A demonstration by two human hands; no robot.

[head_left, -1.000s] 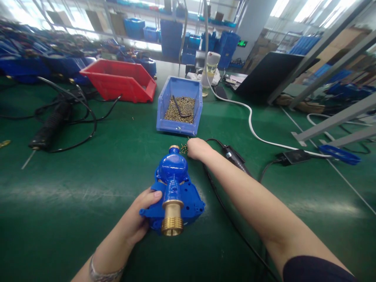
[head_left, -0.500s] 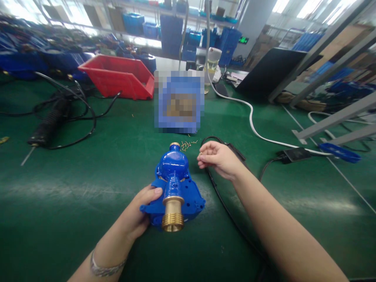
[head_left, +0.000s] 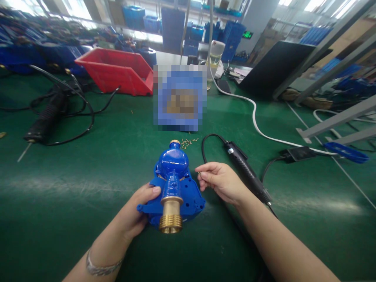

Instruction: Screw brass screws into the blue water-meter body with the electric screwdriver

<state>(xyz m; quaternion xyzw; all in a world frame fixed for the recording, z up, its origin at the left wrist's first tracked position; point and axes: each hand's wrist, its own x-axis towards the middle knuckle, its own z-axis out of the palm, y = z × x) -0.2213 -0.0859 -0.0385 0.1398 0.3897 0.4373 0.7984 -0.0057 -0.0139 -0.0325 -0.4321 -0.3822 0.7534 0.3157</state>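
Observation:
A blue water-meter body [head_left: 173, 184] with a brass threaded end lies on the green table [head_left: 73, 203], the brass end toward me. My left hand [head_left: 138, 213] grips its left side, thumb on top of the blue base. My right hand [head_left: 221, 182] hovers just right of the meter, fingers pinched on a small brass screw at its fingertips. A little heap of brass screws [head_left: 188, 143] lies just beyond the meter. A black electric screwdriver [head_left: 246, 172] lies right of my right hand.
A blue bin [head_left: 180, 98] sits behind the screws, with a red bin [head_left: 114, 72] to its left. Another black tool with cables [head_left: 44, 121] lies far left. A white cable [head_left: 255, 121], a laptop [head_left: 273, 66] and metal frame bars [head_left: 337, 121] occupy the right.
My right hand left the screw heap with a screw pinched in it and came back to the meter's right side. My left hand kept its hold on the meter.

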